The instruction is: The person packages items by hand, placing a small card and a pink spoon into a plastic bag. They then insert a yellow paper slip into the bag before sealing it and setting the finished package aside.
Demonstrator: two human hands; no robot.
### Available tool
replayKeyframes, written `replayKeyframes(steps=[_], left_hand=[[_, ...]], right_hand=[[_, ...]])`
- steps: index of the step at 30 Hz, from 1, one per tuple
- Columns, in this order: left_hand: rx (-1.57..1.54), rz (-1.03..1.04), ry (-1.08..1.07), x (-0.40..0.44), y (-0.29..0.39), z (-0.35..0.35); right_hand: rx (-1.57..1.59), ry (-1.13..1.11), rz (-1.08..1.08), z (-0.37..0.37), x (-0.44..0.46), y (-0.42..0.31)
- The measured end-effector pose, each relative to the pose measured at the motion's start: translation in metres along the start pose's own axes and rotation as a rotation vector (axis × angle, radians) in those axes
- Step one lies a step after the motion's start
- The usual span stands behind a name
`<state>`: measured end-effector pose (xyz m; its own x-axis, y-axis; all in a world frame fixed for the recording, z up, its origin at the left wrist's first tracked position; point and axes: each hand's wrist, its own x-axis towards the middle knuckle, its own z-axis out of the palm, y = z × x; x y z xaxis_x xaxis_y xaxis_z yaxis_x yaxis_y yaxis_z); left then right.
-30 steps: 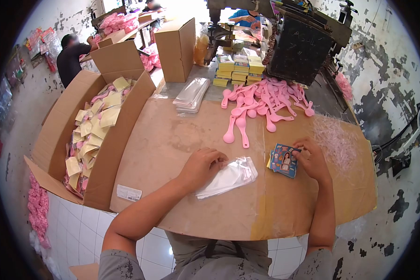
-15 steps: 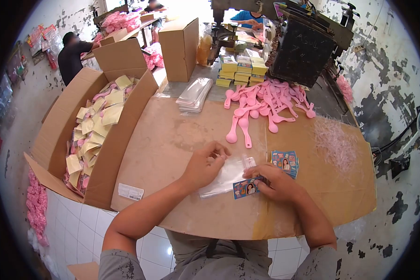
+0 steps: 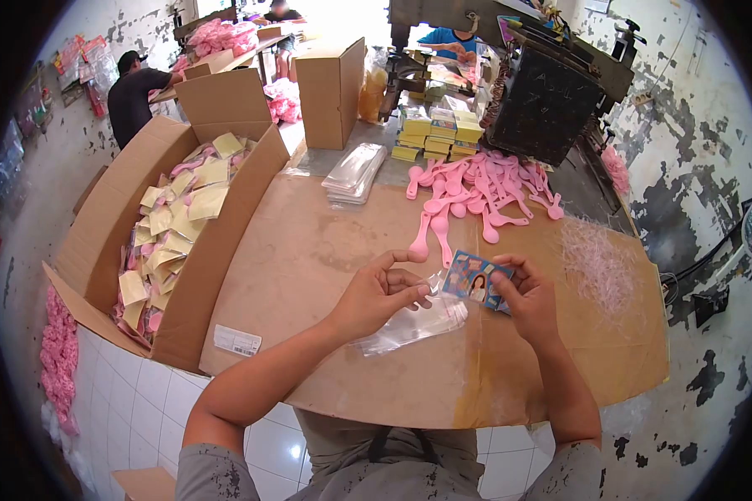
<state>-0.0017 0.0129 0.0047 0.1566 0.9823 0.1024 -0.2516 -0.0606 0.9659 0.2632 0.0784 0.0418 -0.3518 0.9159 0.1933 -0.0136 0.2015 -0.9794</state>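
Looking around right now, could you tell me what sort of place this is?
Probably a small packing workshop: a big carton full of bagged pink pieces with cards, a heap of pink spoons beside stacked cards, and other people seemingly working at tables behind.

Right hand [image 3: 528,302]: a blue printed card [image 3: 475,279] is pinched between thumb and fingers.
Left hand [image 3: 383,294]: held above the clear bags [image 3: 416,329], near the card.
Pink scoops [image 3: 493,190]: heaped toward the far edge of the worktop [image 3: 309,259].
Shredded plastic [image 3: 602,267]: spread near the right edge.
Open carton [image 3: 219,271]: placed along the left edge, filled with packets [image 3: 175,219].
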Motion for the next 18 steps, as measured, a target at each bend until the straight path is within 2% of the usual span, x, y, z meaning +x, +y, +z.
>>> replayKeyframes(steps=[3,6,9,12,15,18], left_hand=[[0.014,0.018,0.022,-0.001,0.0,0.001],[0.036,0.021,0.048,-0.002,0.002,0.004],[0.092,0.043,0.04,-0.002,-0.003,0.003],[0.082,0.026,0.061,-0.002,-0.002,0.004],[0.052,0.019,0.085,-0.003,-0.001,0.005],[0.044,0.005,0.065,-0.004,0.001,0.008]], right_hand=[[-0.024,0.011,-0.099,0.001,0.002,-0.004],[-0.249,-0.109,-0.149,-0.008,0.004,0.005],[-0.259,-0.027,-0.164,-0.004,0.005,-0.003],[-0.074,0.115,-0.271,0.005,0.009,-0.008],[-0.225,-0.006,-0.258,-0.002,0.007,0.002],[-0.514,-0.156,-0.376,-0.005,0.011,-0.001]])
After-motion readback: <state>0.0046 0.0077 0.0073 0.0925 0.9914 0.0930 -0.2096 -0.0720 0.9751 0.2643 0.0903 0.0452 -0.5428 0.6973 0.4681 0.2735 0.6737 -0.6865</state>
